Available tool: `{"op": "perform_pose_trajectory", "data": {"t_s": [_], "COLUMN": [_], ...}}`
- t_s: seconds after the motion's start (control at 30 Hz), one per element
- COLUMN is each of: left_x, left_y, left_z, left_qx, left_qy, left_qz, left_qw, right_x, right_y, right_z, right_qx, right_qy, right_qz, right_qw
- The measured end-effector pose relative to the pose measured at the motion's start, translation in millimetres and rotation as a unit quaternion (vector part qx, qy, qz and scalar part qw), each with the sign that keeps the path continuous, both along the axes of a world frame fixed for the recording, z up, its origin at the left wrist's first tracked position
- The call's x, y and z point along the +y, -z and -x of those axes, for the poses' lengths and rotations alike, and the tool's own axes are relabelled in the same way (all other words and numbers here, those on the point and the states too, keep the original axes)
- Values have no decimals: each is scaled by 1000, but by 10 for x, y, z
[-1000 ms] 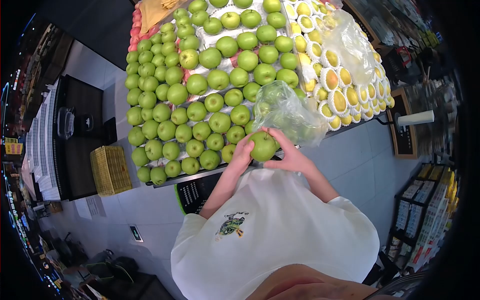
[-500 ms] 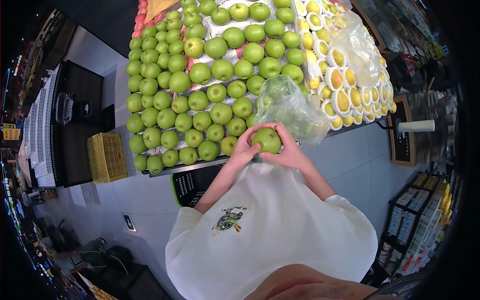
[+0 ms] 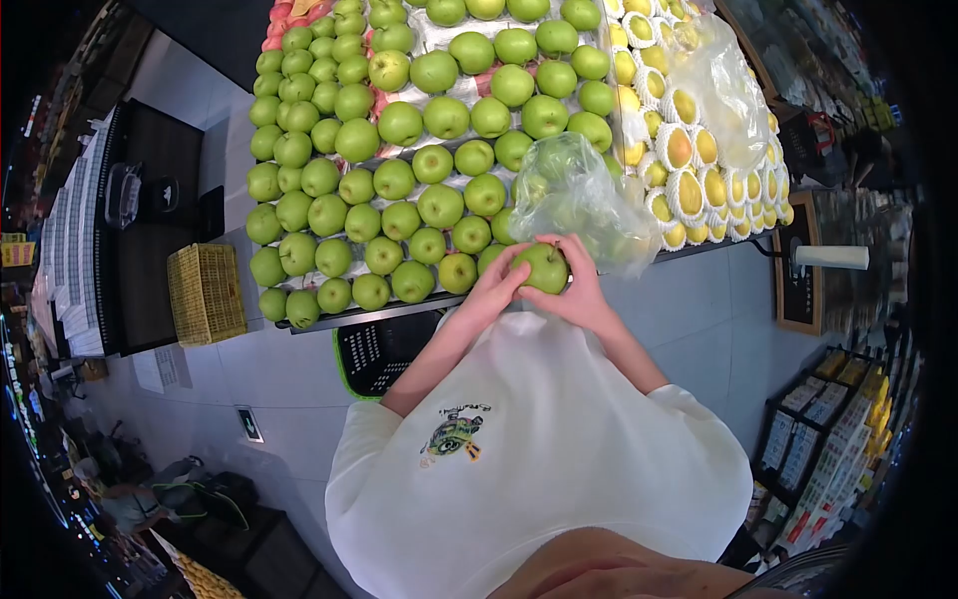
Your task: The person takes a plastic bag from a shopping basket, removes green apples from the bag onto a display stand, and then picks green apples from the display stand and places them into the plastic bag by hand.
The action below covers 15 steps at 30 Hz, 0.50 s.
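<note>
A green apple [image 3: 544, 270] is held between my two hands in front of my white shirt, at the front edge of the fruit stand. My left hand [image 3: 496, 285] wraps its left side, with the thumb across the front. Around the right side curl the fingers of my right hand [image 3: 583, 290]. Just beyond my hands, a clear plastic bag [image 3: 584, 200] lies over the apples at the stand's corner. Rows of green apples [image 3: 439, 205] fill the display to the left and behind.
Yellow fruit in white foam nets [image 3: 687, 190] lies to the right, under another clear bag [image 3: 720, 95]. A black basket with a green rim [image 3: 374, 357] is below the stand edge. A yellow woven basket [image 3: 207, 295] stands left. Shelves of packaged goods [image 3: 823, 429] are at right.
The apple has turned slightly in my hands, and both hands have shifted a little up and to the right. The view has moved slightly. The bag stays on the apples.
</note>
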<state>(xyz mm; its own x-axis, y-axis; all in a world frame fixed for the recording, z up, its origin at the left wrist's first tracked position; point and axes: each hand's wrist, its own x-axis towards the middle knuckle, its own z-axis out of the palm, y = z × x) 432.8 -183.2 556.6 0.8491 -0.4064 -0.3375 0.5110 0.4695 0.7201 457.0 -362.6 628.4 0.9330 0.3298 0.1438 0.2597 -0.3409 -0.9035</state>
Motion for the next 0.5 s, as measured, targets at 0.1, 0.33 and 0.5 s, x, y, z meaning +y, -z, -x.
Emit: {"op": "perform_pose_trajectory", "data": {"t_s": [0.1,0.33,0.5], "left_x": [12,22,39], "left_y": [-56,-143,-135], "left_z": [-5,-14,4], "left_qx": [10,37,40], "left_qy": [-5,4,16], "left_qz": [2,-9,-15], "left_qw": [1000,999,999], "right_x": [24,9,-1], "right_y": [-20,-24,30], "right_z": [18,43,65], "right_qx": [0,-15,-17], "right_qy": [7,7,10], "right_qz": [-5,6,5], "right_qw": [1000,1000,1000]}}
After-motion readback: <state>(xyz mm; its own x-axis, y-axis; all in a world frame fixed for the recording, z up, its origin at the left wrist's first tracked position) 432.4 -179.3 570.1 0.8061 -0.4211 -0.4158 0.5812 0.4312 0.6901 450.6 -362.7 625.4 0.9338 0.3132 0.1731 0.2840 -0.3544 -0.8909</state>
